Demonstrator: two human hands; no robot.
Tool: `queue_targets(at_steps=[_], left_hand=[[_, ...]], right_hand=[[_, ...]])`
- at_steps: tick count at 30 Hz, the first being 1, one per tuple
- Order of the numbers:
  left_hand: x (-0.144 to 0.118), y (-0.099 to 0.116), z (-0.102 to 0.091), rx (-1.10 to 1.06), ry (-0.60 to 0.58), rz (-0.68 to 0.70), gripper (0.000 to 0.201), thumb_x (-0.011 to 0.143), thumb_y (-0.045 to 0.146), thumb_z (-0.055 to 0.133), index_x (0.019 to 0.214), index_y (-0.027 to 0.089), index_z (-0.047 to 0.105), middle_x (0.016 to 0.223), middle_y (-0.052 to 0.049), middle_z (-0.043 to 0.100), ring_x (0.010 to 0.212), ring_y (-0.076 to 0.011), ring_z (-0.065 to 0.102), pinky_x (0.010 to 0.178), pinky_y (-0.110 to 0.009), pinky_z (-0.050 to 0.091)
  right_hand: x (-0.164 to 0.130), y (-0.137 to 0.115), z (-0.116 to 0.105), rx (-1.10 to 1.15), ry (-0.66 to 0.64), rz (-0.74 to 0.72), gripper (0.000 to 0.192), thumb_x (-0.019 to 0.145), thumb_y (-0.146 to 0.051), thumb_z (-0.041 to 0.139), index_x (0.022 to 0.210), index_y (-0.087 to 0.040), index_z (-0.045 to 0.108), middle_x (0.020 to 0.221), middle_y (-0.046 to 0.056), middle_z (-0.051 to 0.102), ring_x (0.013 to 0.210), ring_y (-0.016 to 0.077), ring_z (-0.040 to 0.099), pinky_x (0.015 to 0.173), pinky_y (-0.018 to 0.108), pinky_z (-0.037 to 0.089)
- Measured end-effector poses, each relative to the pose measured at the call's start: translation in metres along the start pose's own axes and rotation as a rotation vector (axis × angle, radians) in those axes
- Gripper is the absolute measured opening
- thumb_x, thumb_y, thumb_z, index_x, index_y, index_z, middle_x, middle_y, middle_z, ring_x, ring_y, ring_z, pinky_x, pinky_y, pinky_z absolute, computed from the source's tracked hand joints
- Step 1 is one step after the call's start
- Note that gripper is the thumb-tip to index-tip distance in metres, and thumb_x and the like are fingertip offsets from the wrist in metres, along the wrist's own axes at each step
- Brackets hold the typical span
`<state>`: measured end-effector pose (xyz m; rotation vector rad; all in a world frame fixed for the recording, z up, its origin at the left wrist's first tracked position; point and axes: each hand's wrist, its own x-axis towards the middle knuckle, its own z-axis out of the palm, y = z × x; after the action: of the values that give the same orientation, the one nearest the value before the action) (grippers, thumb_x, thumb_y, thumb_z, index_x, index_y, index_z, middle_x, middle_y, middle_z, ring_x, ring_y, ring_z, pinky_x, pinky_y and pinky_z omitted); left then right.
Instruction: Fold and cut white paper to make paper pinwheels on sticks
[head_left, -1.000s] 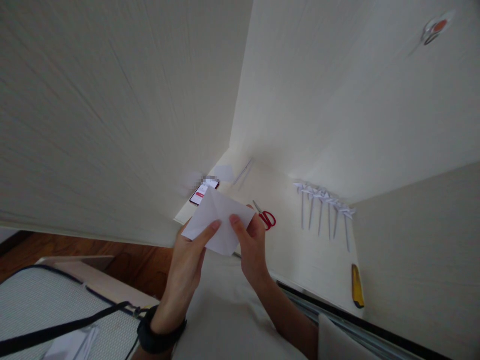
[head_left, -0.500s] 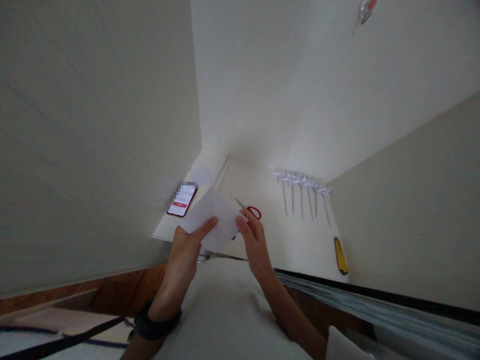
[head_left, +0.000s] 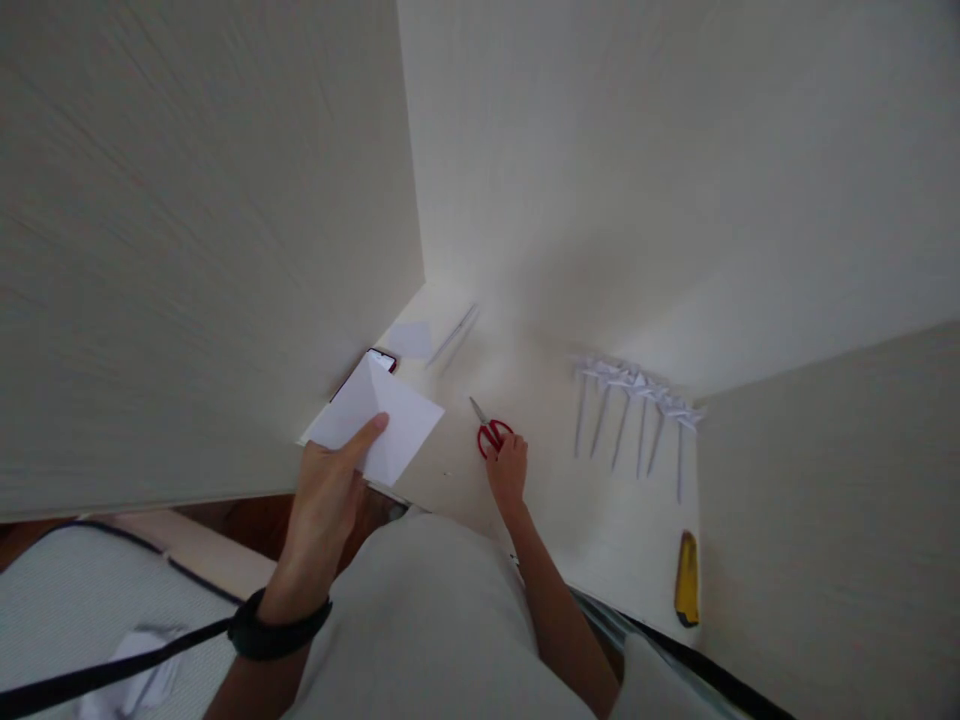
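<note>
Holding a folded white paper sheet (head_left: 375,428) in my left hand (head_left: 330,490), fingers pinched on its lower edge, index finger laid flat across the face. Paper is up off the white desk (head_left: 540,480), over the desk's left front corner, partly covering a phone (head_left: 381,360) that lies by the left wall panel. My right hand (head_left: 508,470) is down on the desk, fingers curled onto the red handles of the scissors (head_left: 489,432); blades point away toward the back left. I can't tell if it has a full grip or is just touching the loops. Black wristband (head_left: 277,630) on my left wrist. Farther right, a row of white paper pinwheels on sticks (head_left: 637,410) lies on the desk, well apart from the scissors. Yellow utility knife (head_left: 686,580) near the desk's front right edge. Small paper scrap (head_left: 409,340) and a thin stick (head_left: 454,335) at the back left corner.
</note>
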<state>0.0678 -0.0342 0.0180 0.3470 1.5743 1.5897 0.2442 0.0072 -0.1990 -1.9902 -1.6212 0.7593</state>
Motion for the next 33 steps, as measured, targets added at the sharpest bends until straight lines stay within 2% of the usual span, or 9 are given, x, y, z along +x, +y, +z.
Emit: queue_targets(at_steps=[4, 8, 13, 17, 23, 27, 33], left_hand=[[-0.009, -0.007, 0.004, -0.010, 0.061, 0.015, 0.036, 0.065, 0.018, 0.081, 0.099, 0.020, 0.071, 0.111, -0.003, 0.074, 0.114, -0.0226, 0.063, 0.096, -0.027, 0.052], [-0.018, -0.010, 0.009, -0.020, 0.051, 0.025, 0.040, 0.067, 0.019, 0.080, 0.105, 0.021, 0.070, 0.119, -0.004, 0.071, 0.116, -0.0232, 0.062, 0.092, -0.027, 0.055], [-0.023, 0.000, 0.020, 0.032, 0.079, -0.011, 0.046, 0.062, 0.020, 0.083, 0.106, 0.017, 0.070, 0.116, -0.008, 0.072, 0.106, -0.0243, 0.067, 0.083, -0.027, 0.057], [-0.018, 0.014, 0.028, 0.075, 0.032, 0.008, 0.048, 0.059, 0.025, 0.085, 0.103, 0.014, 0.071, 0.112, -0.010, 0.073, 0.101, -0.0256, 0.068, 0.084, -0.031, 0.057], [-0.006, 0.033, 0.038, 0.117, -0.101, 0.068, 0.048, 0.059, 0.025, 0.084, 0.104, 0.014, 0.071, 0.108, -0.009, 0.074, 0.094, -0.0238, 0.070, 0.077, -0.028, 0.057], [-0.002, 0.042, 0.042, 0.112, -0.194, 0.004, 0.043, 0.060, 0.026, 0.084, 0.099, 0.012, 0.072, 0.099, -0.009, 0.076, 0.084, -0.0236, 0.071, 0.071, -0.029, 0.057], [-0.011, 0.060, 0.040, 0.105, -0.219, 0.101, 0.045, 0.062, 0.025, 0.083, 0.105, 0.015, 0.072, 0.105, -0.007, 0.075, 0.086, -0.0202, 0.071, 0.073, -0.024, 0.056]], right_hand=[[0.008, 0.007, 0.012, -0.120, -0.037, -0.022, 0.034, 0.092, -0.033, 0.059, 0.122, -0.017, 0.057, 0.127, 0.010, 0.058, 0.113, 0.0251, 0.058, 0.094, 0.049, 0.049], [0.022, 0.009, 0.014, -0.192, -0.080, -0.033, 0.034, 0.092, -0.033, 0.058, 0.122, -0.017, 0.056, 0.125, 0.010, 0.059, 0.108, 0.0235, 0.061, 0.090, 0.046, 0.052], [0.032, 0.007, 0.007, -0.248, -0.156, -0.022, 0.034, 0.092, -0.033, 0.058, 0.122, -0.017, 0.057, 0.123, 0.009, 0.060, 0.105, 0.0226, 0.062, 0.087, 0.044, 0.054], [0.036, 0.003, 0.003, -0.245, -0.209, 0.008, 0.033, 0.092, -0.033, 0.058, 0.121, -0.017, 0.057, 0.123, 0.009, 0.060, 0.104, 0.0222, 0.062, 0.087, 0.044, 0.054], [0.036, -0.006, 0.005, -0.153, -0.228, 0.114, 0.034, 0.092, -0.033, 0.058, 0.122, -0.017, 0.057, 0.123, 0.009, 0.060, 0.105, 0.0224, 0.062, 0.087, 0.044, 0.054], [0.032, -0.007, 0.003, -0.050, -0.218, 0.199, 0.034, 0.092, -0.033, 0.058, 0.122, -0.017, 0.057, 0.124, 0.010, 0.060, 0.104, 0.0223, 0.062, 0.087, 0.043, 0.054], [0.022, -0.008, -0.022, 0.191, -0.259, 0.307, 0.034, 0.092, -0.033, 0.058, 0.122, -0.017, 0.057, 0.123, 0.009, 0.060, 0.104, 0.0222, 0.062, 0.087, 0.043, 0.054]])
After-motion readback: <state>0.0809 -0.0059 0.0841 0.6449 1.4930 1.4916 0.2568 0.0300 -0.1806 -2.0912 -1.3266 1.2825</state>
